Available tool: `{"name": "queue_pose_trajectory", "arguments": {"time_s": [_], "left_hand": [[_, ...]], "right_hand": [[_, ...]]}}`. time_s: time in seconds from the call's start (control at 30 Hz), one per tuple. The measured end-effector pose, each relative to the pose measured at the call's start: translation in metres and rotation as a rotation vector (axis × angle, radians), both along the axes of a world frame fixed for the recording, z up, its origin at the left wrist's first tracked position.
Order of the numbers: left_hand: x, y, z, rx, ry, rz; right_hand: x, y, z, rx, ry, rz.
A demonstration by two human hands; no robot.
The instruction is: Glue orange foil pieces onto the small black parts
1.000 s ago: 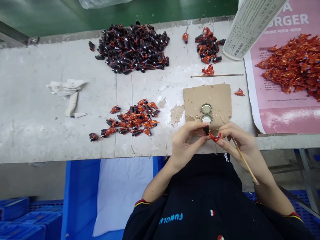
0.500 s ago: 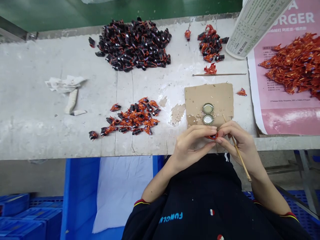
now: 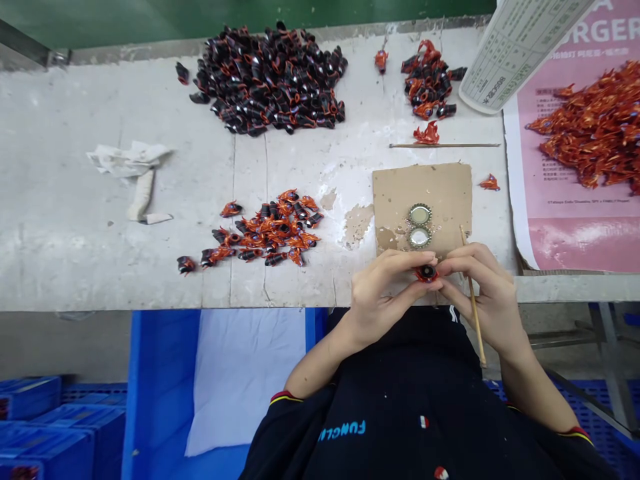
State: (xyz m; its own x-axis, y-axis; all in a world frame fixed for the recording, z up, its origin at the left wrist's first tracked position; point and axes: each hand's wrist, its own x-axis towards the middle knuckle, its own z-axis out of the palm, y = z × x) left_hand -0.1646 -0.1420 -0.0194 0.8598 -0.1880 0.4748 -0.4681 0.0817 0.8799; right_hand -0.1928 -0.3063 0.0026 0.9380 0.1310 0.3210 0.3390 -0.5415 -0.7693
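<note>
At the table's front edge, my left hand [image 3: 387, 293] pinches a small red-and-black plastic part [image 3: 427, 273] between thumb and fingers. Its dark round end faces up. From the other side, the fingertips of my right hand [image 3: 483, 287] close on the same part. A thin wooden stick [image 3: 475, 310] is also tucked in my right hand, slanting across the palm. Just beyond my fingers lies a piece of brown cardboard [image 3: 395, 193] bearing two bottle caps, an upper one [image 3: 419, 214] and a lower one [image 3: 420, 237].
To the left lies a cluster of red-and-black parts [image 3: 275, 230], with a black pile [image 3: 270, 83] behind it. Orange-red pieces [image 3: 595, 127] cover a pink sheet [image 3: 575, 243] at right. A white bottle [image 3: 505, 60], another stick [image 3: 445, 145] and a crumpled tissue [image 3: 130, 160] are also here.
The part between my fingers has turned, and its dark round end now shows. The stick in my right hand stands a little steeper. The camera view has shifted slightly.
</note>
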Motion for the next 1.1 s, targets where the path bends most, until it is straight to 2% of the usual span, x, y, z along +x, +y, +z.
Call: {"name": "queue_pose_trajectory", "arguments": {"time_s": [0.13, 0.27, 0.53, 0.8, 0.97, 1.1], "left_hand": [[0.0, 0.002, 0.004, 0.076, -0.003, 0.018], [0.0, 0.003, 0.005, 0.051, 0.05, 0.027], [0.004, 0.004, 0.003, -0.19, 0.29, -0.052], [0.011, 0.008, -0.001, -0.293, 0.447, -0.154], [0.012, 0.008, -0.002, -0.347, 0.557, -0.195], [0.011, 0.006, 0.0, -0.355, 0.563, -0.208]], "right_hand": [[0.001, 0.002, -0.001, -0.036, -0.042, -0.02], [0.003, 0.003, -0.002, -0.065, -0.057, -0.043], [0.004, 0.012, -0.003, -0.017, -0.06, -0.063], [0.005, 0.017, 0.0, 0.019, -0.052, 0.063], [0.006, 0.02, 0.0, 0.011, -0.072, 0.076], [0.009, 0.023, 0.001, 0.007, -0.142, 0.063]]}}
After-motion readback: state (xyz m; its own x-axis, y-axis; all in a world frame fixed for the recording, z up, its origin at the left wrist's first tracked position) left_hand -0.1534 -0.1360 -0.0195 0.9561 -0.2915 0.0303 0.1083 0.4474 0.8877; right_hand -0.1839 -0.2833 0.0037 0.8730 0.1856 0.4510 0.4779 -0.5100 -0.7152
